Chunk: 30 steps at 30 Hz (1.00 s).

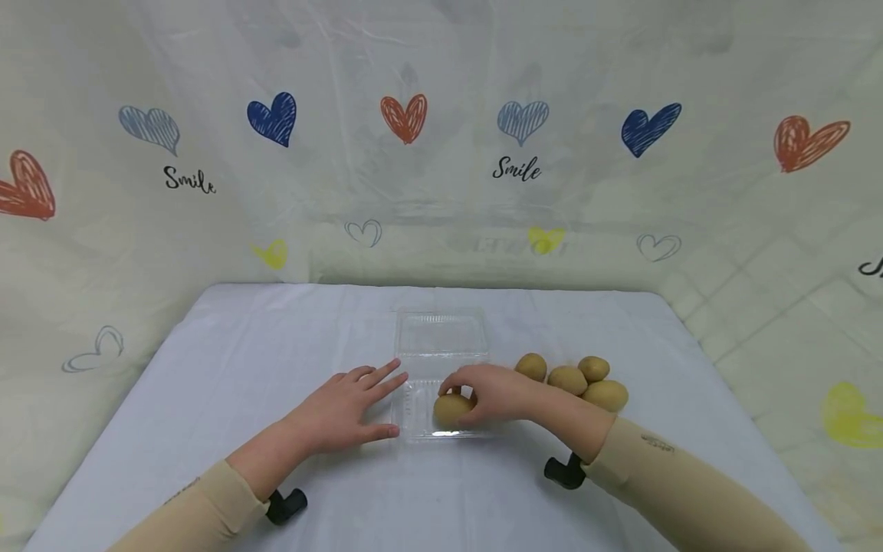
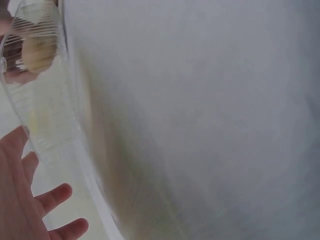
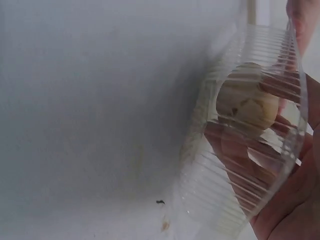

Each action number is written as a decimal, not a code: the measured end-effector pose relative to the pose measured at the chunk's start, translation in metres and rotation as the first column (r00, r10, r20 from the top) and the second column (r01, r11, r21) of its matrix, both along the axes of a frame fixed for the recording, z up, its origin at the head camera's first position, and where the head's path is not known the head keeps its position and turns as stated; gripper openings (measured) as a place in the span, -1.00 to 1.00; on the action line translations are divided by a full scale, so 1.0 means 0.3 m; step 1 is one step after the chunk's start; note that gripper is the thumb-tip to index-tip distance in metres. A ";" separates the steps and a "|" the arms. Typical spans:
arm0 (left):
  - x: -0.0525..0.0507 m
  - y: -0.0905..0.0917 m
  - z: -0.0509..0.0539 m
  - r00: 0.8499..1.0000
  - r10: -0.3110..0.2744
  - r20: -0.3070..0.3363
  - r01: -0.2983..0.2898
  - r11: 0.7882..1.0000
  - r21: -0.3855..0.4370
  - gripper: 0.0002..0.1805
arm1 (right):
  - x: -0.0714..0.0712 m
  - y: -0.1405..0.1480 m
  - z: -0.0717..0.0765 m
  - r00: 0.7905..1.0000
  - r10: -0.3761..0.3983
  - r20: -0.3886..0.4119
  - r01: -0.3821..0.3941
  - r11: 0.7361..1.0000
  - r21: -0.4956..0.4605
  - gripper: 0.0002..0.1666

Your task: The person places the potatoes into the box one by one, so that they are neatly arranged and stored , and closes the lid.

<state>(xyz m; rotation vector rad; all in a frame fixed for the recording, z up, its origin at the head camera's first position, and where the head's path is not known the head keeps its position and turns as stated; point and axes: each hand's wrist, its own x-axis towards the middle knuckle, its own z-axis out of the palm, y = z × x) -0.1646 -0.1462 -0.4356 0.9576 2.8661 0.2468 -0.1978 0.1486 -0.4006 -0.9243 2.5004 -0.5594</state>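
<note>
A clear plastic clamshell box [image 1: 411, 418] lies on the table, its lid [image 1: 442, 335] folded back away from me. Inside the near half, my right hand [image 1: 495, 392] holds a potato [image 1: 450, 412] between thumb and fingers. Through the box's ribbed wall [image 3: 235, 195] the right wrist view shows that potato [image 3: 245, 100] with the fingers around it. My left hand [image 1: 336, 411] has its fingers spread at the box's left side, the tips close to the edge; whether they touch it I cannot tell. The left wrist view also shows these spread fingers [image 2: 55, 198].
Several more potatoes [image 1: 567, 380] sit in a group to the right of the box, beyond my right forearm. A white cloth [image 1: 276, 330] covers the table. Behind it hangs a pale curtain [image 1: 441, 176] printed with hearts.
</note>
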 end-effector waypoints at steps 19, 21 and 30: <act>0.000 0.012 0.005 1.000 -0.016 -0.021 0.015 1.000 -0.019 -0.01 | 0.007 -0.055 -0.008 0.995 -0.059 0.081 0.059 0.998 0.002 -0.50; -0.001 0.012 0.006 1.000 -0.016 -0.025 0.015 1.000 -0.019 -0.01 | 0.007 -0.066 -0.011 0.995 -0.058 0.077 0.058 0.998 0.005 -0.50; 0.008 0.013 0.012 0.999 -0.017 -0.037 0.016 1.000 -0.019 -0.02 | 0.014 -0.105 -0.029 0.993 -0.010 0.119 0.013 1.000 -0.026 -0.50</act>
